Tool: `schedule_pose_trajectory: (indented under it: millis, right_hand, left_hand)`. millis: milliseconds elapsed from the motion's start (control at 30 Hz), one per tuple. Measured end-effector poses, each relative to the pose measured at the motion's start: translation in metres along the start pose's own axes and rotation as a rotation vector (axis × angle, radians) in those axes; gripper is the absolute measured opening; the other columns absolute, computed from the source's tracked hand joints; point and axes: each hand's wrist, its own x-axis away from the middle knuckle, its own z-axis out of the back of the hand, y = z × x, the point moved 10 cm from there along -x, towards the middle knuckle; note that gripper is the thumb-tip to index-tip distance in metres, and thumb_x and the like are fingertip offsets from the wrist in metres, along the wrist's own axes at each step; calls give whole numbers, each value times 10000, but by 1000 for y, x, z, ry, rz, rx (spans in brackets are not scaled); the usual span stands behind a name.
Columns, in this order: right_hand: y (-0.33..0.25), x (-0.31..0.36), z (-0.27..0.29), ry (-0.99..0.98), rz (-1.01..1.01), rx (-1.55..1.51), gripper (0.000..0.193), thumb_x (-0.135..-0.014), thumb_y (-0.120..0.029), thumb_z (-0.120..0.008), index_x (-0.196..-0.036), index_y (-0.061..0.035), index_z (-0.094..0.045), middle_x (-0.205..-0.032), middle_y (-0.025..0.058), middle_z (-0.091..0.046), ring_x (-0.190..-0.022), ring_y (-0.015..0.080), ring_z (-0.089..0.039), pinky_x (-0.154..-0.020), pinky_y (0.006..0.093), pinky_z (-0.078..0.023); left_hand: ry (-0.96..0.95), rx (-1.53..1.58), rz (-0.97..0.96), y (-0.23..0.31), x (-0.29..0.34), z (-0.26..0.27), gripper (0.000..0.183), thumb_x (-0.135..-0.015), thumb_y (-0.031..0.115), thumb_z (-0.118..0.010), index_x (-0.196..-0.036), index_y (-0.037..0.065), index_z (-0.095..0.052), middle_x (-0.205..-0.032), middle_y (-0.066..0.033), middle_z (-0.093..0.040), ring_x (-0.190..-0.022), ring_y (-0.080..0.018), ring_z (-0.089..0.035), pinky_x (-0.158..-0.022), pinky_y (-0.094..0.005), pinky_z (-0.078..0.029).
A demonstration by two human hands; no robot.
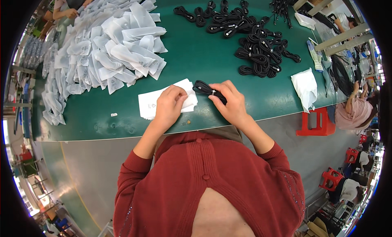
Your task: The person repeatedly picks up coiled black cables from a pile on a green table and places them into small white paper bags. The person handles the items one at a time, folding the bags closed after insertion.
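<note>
A coiled black cable (203, 88) with a light tie round its middle is gripped between the thumb and fingers of my right hand (229, 101). Its far end reaches the edge of a stack of flat white plastic bags (148, 104) lying near the table's front edge. My left hand (170, 104) rests on those bags, its thumb and fingertips pinched at the top bag's right end, by the cable. How much of the bag is between the fingertips is partly hidden.
Filled whitish bags (118, 49) make a large heap on the green table (179, 45) at the left. Several coiled black cables (261, 49) lie at the back right. A white plastic packet (304, 90) hangs over the right edge, above a red stool (316, 123). Other people sit nearby.
</note>
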Motion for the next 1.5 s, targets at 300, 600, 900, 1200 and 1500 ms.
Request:
schedule_pose_trajectory:
  millis: [300,600,900,1200,1500]
  right_hand:
    - [-13,9,-22,-215,97,4,261,-833,-123,-737,-1085,-89,-681,-882,73,-534,-657,228,-587,-588,349,-508]
    - [15,8,-49,-207,-180,-405,179,-914,-80,-656,-1066,-7,-595,-1053,64,-584,-766,139,-578,-710,276,-483]
    - [20,-32,56,299,-20,162,401,-859,-59,-684,-1249,-109,-609,-1235,182,-490,-952,269,-579,-784,347,-509]
    - [101,-32,97,232,-135,766,283,-832,-200,-742,-1028,-40,-615,-1002,134,-584,-958,339,-569,-745,439,-490]
    - [41,-1,30,-3,-307,-147,167,-964,-134,-601,-1009,20,-647,-763,109,-624,-621,189,-596,-594,325,-474]
  left_hand:
    - [-16,213,73,-3,0,5,82,-838,0,-678,-882,10,-610,-859,-73,-614,-765,-199,-570,-709,-293,-462]
    - [-8,14,-203,47,-6,13,125,-785,4,-703,-858,41,-608,-989,-84,-624,-907,-265,-559,-804,-341,-449]
    - [214,1014,152,-30,-57,106,180,-966,150,-624,-1085,18,-652,-1086,-16,-620,-795,-51,-482,-734,-207,-411]
    - [68,109,-91,22,-26,63,216,-817,9,-713,-1023,28,-656,-1041,-45,-620,-843,-116,-558,-713,-251,-462]
    - [-16,-139,-180,17,10,-8,122,-802,8,-713,-890,16,-629,-865,-94,-612,-766,-227,-601,-682,-332,-482]
